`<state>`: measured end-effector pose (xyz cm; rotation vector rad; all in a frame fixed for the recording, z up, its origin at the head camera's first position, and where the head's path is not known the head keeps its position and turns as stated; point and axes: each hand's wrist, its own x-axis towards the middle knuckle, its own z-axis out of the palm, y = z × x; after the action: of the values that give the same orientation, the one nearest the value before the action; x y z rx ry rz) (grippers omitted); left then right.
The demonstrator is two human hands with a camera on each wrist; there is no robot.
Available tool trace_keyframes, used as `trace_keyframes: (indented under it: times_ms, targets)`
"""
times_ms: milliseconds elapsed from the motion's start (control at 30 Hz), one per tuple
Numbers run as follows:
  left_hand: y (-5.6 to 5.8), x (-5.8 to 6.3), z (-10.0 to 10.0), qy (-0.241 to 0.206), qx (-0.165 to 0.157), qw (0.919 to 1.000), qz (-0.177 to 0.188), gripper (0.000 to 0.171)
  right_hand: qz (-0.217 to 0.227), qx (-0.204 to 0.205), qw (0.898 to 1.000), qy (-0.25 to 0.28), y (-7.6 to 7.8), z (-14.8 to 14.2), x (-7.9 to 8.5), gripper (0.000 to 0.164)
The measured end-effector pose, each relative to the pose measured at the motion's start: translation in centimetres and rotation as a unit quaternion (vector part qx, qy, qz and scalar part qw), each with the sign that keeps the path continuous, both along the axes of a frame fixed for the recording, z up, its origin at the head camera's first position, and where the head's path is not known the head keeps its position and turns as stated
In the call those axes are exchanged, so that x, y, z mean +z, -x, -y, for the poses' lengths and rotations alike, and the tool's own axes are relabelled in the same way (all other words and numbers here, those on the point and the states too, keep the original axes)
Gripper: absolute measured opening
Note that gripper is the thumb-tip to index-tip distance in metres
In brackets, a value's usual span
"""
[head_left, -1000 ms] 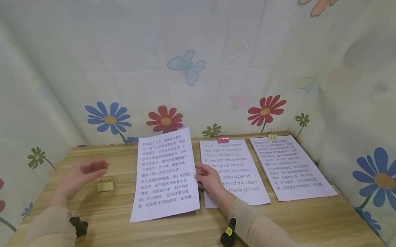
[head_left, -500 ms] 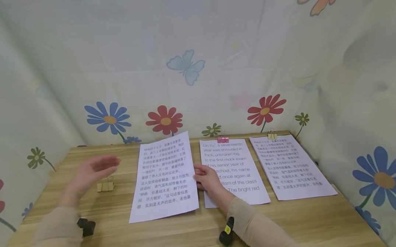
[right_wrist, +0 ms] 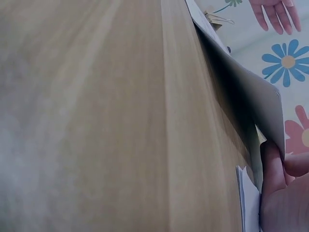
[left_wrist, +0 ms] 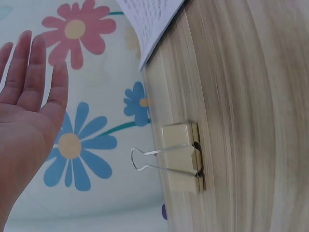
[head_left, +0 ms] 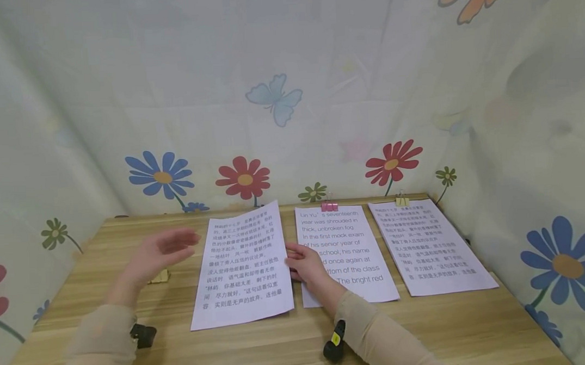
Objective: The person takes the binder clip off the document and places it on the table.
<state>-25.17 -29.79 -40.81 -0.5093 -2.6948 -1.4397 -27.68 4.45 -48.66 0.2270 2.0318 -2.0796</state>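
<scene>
My right hand (head_left: 308,266) pinches the right edge of a stack of printed paper (head_left: 239,266), thumb above and fingers beneath. In the right wrist view that edge of the paper (right_wrist: 258,92) is raised off the table, and the right hand (right_wrist: 287,203) holds it at the side. My left hand (head_left: 160,256) hovers left of the stack with fingers extended, holding nothing. Below it a yellow binder clip (head_left: 160,276) stands on the table, partly hidden. The left wrist view shows the whole binder clip (left_wrist: 181,157), its wire handle sticking up, apart from the left hand (left_wrist: 29,111).
To the right lie an English-printed stack (head_left: 344,240) with a pink binder clip (head_left: 329,207) and another printed stack (head_left: 423,247) with a yellow binder clip (head_left: 402,201). My right hand reaches over the English stack. A flowered curtain (head_left: 211,126) rises behind the wooden table (head_left: 251,353).
My left hand has moved right, over the loose binder clip and toward the stack. The lifted upper right corner of the held paper has sunk somewhat; my right hand has hardly moved.
</scene>
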Motion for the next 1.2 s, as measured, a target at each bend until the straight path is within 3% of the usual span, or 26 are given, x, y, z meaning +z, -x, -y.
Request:
trace_keyframes:
  times_ms: [233, 433, 800, 967, 1200]
  targets:
    - [0.0, -0.3, -1.4, -0.002, -0.02, 0.9996, -0.02, 0.049, -0.002, 0.002, 1.0, 0.001, 0.0, 0.0, -0.1, 0.046]
    - [-0.3, -0.5, -2.9, -0.034, -0.042, 0.9983, -0.023, 0.047, -0.004, 0.003, 1.0, -0.003, -0.1, -0.1, 0.0, 0.045]
    - [-0.8, -1.2, -5.3, -0.014, -0.024, 0.9991, -0.033, 0.044, -0.015, 0.014, 0.999, 0.027, -0.7, -0.9, 0.8, 0.049]
    - [-0.7, -1.4, -6.2, -0.013, -0.031, 0.9982, -0.049, 0.046, -0.033, 0.018, 0.998, 0.053, -0.9, -1.4, 1.1, 0.053]
    - [-0.8, -1.8, -7.7, -0.001, -0.031, 0.9986, -0.042, 0.046, -0.07, 0.027, 0.997, 0.013, -1.2, -2.6, 1.6, 0.053]
